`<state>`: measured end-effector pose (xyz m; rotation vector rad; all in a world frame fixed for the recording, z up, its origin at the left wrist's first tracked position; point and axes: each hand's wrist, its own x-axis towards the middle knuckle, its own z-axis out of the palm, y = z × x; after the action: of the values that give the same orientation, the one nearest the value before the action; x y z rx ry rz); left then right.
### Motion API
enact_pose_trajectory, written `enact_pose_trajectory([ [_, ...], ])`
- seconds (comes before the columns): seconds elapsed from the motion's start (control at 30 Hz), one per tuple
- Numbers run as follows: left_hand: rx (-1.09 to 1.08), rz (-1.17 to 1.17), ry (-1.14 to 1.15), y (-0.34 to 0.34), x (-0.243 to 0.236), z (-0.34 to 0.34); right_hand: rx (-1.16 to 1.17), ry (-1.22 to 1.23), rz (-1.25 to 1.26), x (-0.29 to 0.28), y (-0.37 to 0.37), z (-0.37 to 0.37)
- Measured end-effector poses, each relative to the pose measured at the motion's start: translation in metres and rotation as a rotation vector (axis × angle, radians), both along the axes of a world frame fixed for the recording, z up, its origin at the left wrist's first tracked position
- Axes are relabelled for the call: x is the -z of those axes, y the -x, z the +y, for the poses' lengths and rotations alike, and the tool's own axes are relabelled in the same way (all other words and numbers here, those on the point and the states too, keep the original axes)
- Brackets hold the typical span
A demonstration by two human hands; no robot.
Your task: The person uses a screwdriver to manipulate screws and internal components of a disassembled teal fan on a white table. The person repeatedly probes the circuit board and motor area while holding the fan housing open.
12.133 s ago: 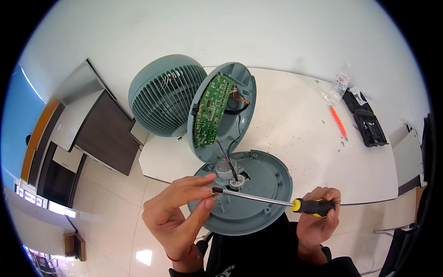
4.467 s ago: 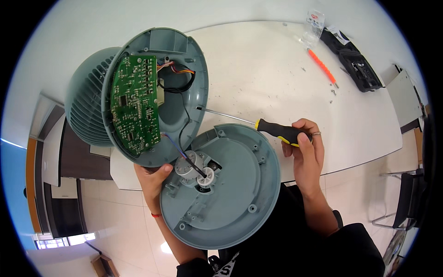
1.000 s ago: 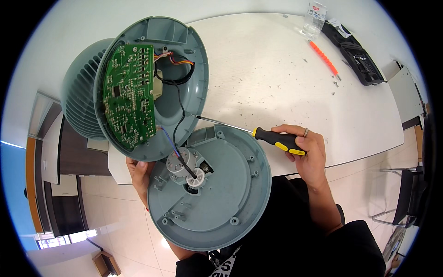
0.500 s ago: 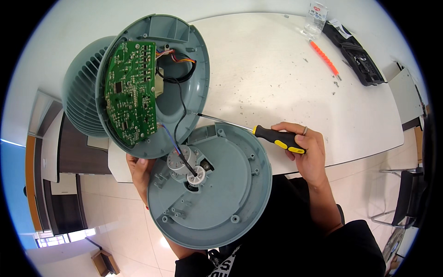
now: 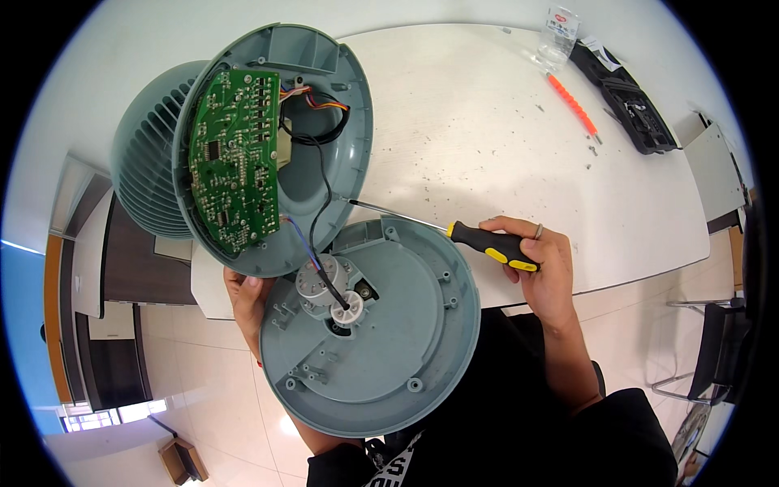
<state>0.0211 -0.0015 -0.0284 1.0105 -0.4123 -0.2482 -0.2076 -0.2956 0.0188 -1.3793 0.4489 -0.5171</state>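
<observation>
My right hand (image 5: 542, 272) is closed round the black-and-yellow handle of a screwdriver (image 5: 487, 243). The long shaft points left, its tip at the rim of an opened grey-green fan housing (image 5: 345, 154). Inside that housing sits a green circuit board (image 5: 235, 162) with coloured wires. Below it, tilted toward me, is the round base cover (image 5: 389, 325), carrying a small motor (image 5: 318, 280) and a white hub (image 5: 347, 308). A black cable and a blue wire link the two parts. My left hand (image 5: 243, 299) grips the cover's left edge; some fingers are hidden behind it.
The white table (image 5: 454, 105) has small screws and debris scattered on it. At its far right lie an orange ribbed stick (image 5: 572, 107), a clear plastic bottle (image 5: 557, 39) and an open black tool case (image 5: 629, 101). A black chair (image 5: 714, 349) stands at right.
The fan housing and the base cover have shifted very slightly right in view. Both hands keep their hold, and the screwdriver tip stays at the housing rim.
</observation>
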Motion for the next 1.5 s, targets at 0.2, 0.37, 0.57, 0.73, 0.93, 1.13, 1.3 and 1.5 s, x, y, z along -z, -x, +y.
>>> enact_pose_trajectory([
  [0.2,0.033,-0.022,-0.028,0.005,-0.011,-0.004,-0.019,0.006,-0.012,0.002,-0.001,0.0],
  [0.37,0.037,-0.019,-0.016,0.004,-0.011,-0.006,-0.017,0.024,-0.005,0.001,0.0,0.0],
  [0.57,0.032,-0.015,-0.009,0.006,-0.014,-0.01,-0.003,0.016,0.017,0.0,-0.003,-0.002],
  [0.73,0.06,-0.048,-0.03,0.003,-0.015,-0.009,0.007,0.015,0.028,-0.001,-0.004,-0.002],
  [0.93,0.096,-0.045,-0.014,0.003,-0.015,-0.012,0.009,-0.005,0.015,-0.001,-0.004,-0.003],
  [1.13,0.114,0.017,-0.031,0.006,-0.018,-0.01,-0.001,0.005,0.029,-0.003,-0.004,-0.002],
  [1.3,0.18,0.059,-0.056,0.011,-0.029,-0.018,0.037,-0.079,-0.041,-0.001,-0.004,-0.001],
  [1.5,0.208,0.047,-0.118,0.007,-0.029,-0.017,0.057,-0.136,-0.201,0.007,-0.001,-0.003],
])
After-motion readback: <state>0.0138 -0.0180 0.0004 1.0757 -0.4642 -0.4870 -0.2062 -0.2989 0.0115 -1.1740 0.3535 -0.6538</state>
